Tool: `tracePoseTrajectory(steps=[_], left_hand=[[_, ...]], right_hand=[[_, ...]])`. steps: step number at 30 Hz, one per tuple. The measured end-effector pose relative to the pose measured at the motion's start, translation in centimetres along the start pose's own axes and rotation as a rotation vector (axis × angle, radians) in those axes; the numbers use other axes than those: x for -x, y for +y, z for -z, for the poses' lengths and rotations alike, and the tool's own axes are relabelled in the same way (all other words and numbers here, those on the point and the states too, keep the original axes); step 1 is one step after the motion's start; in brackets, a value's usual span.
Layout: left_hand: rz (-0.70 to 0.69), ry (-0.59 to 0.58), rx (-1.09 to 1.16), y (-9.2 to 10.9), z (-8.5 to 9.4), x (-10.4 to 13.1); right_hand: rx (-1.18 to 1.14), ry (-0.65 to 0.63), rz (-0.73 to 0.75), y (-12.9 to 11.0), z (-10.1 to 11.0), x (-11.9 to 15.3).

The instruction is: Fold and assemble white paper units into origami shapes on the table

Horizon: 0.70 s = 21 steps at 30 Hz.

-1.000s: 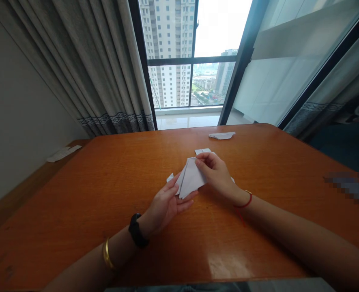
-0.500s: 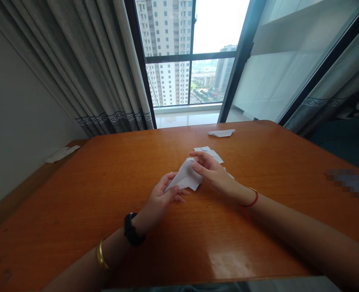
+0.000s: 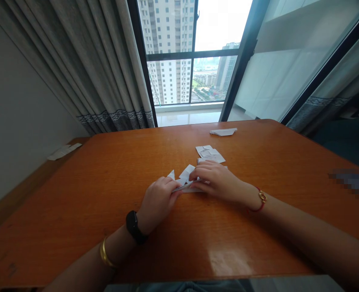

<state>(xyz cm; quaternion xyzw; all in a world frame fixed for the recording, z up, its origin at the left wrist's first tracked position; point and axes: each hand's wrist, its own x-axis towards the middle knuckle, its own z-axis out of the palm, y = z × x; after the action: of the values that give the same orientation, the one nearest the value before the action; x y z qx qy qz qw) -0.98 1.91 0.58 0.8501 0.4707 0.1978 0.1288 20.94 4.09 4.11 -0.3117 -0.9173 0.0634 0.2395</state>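
My left hand, with a black band at the wrist, pinches the left end of a folded sheet of white paper low over the table. My right hand has its fingers closed on the right part of the same sheet and covers much of it. The sheet is seen nearly edge-on. Just behind it, a white paper flap and a small pointed paper tip stick up; whether they belong to the same sheet I cannot tell.
Beyond my right hand lie folded white papers, overlapping. Farther back is a long folded paper near the far edge of the wooden table. More white paper rests on a ledge at the left. A blurred patch covers something at the right.
Both hands have turned palm-down and lowered the folded paper toward the table. The sheet has tipped from facing me to nearly edge-on. My right hand now lies over its right part.
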Motion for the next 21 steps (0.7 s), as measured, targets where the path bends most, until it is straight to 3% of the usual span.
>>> tracePoseTrajectory(steps=[4,7,12,17,21], left_hand=[[0.015,-0.057,0.127,-0.1,-0.1,0.1],[-0.004,-0.023,0.211,-0.2,-0.3,0.2],[-0.01,-0.087,0.162,-0.1,-0.4,0.1],[0.011,0.069,0.287,0.2,-0.1,0.0],[0.116,0.106,0.519,0.4,0.0,-0.2]], right_hand=[[0.032,-0.164,-0.051,-0.2,-0.3,0.1],[0.047,-0.183,-0.088,-0.2,-0.6,0.2],[-0.016,-0.213,-0.179,0.1,-0.6,0.4],[-0.327,-0.075,-0.427,0.1,-0.5,0.1],[-0.684,0.036,-0.544,0.8,-0.4,-0.6]])
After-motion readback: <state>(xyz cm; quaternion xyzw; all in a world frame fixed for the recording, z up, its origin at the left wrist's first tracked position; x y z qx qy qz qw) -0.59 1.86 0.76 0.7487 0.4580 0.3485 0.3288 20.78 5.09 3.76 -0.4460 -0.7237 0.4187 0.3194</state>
